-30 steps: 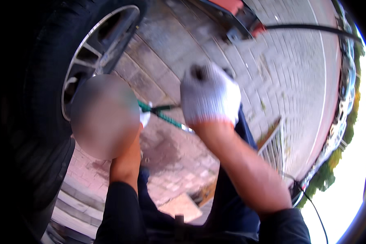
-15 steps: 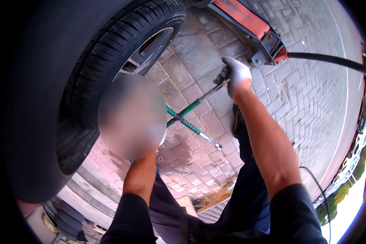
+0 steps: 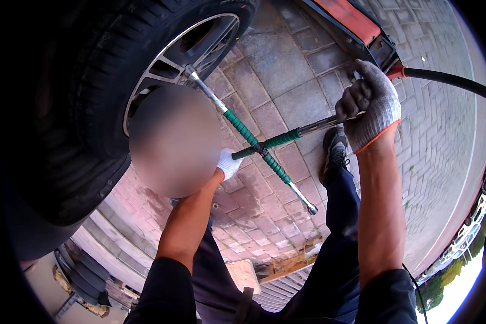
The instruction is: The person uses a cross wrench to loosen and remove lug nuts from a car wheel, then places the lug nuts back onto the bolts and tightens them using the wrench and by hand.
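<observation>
A four-way lug wrench (image 3: 260,148) with green-wrapped arms stands in front of a car wheel (image 3: 167,58). One socket end reaches up to the wheel's spokes; the opposite socket points down toward the paving. My right hand (image 3: 370,108), in a white-and-grey knit glove, is closed around the bare metal of the right arm. At the left arm is my left hand (image 3: 228,163), also gloved. The green wrap runs into that glove, though a blurred round patch covers most of its fingers. The same patch hides the lower part of the wheel.
A red floor jack (image 3: 356,20) with a black handle (image 3: 451,79) lies at the upper right. My shoe (image 3: 336,151) rests on the brick paving (image 3: 264,197) below the right hand. Stacked tyres (image 3: 86,278) and a wooden piece (image 3: 289,268) are lower down.
The lug wrench has come up and nearer, its upper socket now at the wheel. My right hand has moved right with its arm, and the view has shifted.
</observation>
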A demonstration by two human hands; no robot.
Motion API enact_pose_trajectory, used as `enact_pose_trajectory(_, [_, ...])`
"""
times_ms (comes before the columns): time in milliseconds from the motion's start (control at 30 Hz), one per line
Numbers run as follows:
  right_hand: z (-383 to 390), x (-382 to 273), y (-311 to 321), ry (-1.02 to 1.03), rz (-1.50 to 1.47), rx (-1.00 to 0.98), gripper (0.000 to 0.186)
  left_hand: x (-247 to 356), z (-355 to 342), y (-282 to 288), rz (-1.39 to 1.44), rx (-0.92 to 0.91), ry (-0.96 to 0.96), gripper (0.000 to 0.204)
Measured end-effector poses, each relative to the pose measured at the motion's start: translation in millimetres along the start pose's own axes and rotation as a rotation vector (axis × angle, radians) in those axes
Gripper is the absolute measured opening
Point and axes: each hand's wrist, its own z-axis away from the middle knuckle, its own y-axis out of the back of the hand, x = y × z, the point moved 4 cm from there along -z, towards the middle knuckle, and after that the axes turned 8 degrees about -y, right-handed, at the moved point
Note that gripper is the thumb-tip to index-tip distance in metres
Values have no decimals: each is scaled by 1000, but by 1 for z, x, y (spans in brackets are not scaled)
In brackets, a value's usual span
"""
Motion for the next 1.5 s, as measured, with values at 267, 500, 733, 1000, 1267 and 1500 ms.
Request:
enact_pose_trajectory(267, [58, 15, -18, 96, 230, -78, 27, 11, -38, -14, 121, 132, -39, 55])
enact_pose_trajectory(500, [98, 38, -19, 255, 521, -50, 20, -18, -67, -31, 69, 227, -203, 55])
enact_pose_trajectory(733, [-57, -5, 0, 137, 74, 243, 17, -22, -5, 4, -35, 212, 58, 50])
enact_pose_trajectory(1000, [-128, 0, 15, 351, 1917, 548, 9, -15, 9, 16, -34, 60, 287, 55])
enact_pose_trajectory(1267, [-241, 44, 28, 43, 1872, 305, 14, 58, 70, 60, -259, 167, 290, 58])
enact_pose_trajectory(1500, [-215, 88, 52, -366, -17, -14, 33, 36, 110, 44, -138, -94, 584, 55])
